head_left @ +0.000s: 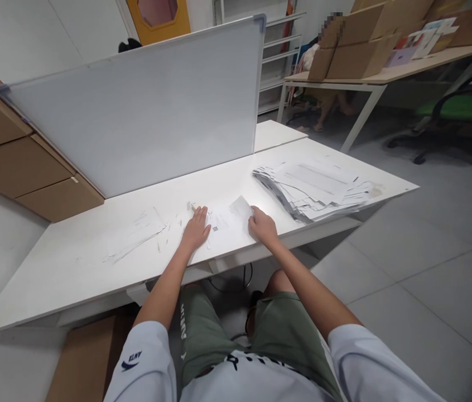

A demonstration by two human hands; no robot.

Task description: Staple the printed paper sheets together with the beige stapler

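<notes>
A white paper sheet (225,233) with a small printed code lies on the white table in front of me. My left hand (196,226) rests flat on its left side, fingers stretched out. At the sheet's right edge, my right hand (263,226) pinches the paper, whose lifted corner (241,206) looks greyish. To the right lies a thick, untidy stack of papers (319,187). Several sheets (135,240) and small scraps are spread to the left of my left hand.
A whiteboard (156,111) stands upright along the table's back. Cardboard boxes (47,184) are stacked at the left. Another table (449,56) with boxes is at the far right, a person partly hidden behind them. A green chair (466,117) stands nearby.
</notes>
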